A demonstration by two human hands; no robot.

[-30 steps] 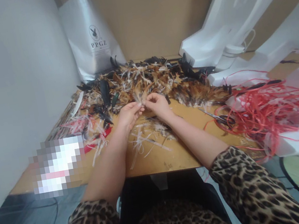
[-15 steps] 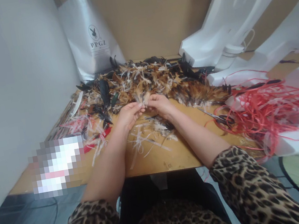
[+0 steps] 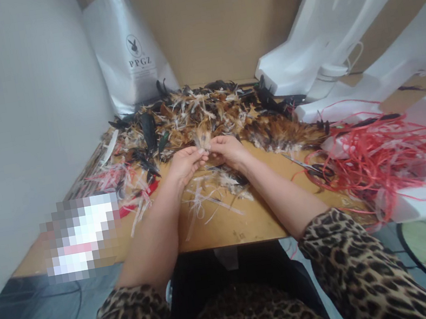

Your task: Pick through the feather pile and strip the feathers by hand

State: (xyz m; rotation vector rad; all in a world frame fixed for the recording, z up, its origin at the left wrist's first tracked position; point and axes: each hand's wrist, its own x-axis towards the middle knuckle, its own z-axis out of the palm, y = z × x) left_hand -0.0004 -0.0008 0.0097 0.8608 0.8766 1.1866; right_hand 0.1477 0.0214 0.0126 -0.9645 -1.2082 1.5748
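Note:
Small brown and whitish feathers (image 3: 202, 138) stand up between my two hands, pinched at their lower ends. My left hand (image 3: 188, 164) closes on them with thumb and fingers from the left. From the right, my right hand (image 3: 228, 150) pinches them too, its fingertips almost touching the left ones. Just beyond lies a broad pile of brown, black and white feathers (image 3: 208, 108). Under and in front of my hands, loose feather bits (image 3: 233, 180) and thin clear plastic strips (image 3: 199, 200) are scattered on the wooden table (image 3: 226, 231).
Scissors (image 3: 309, 166) lie at the right beside a tangle of red ribbon (image 3: 405, 153). White foam-like pieces (image 3: 326, 51) lean at the back right. A silvery bag (image 3: 129, 58) stands at the back left. Red and clear strips (image 3: 117, 179) lie at the left; a pixelated bright object (image 3: 86, 237) is nearby.
The feathers between my fingertips have turned slightly and now stand closer together. Both hands keep nearly the same place and grip.

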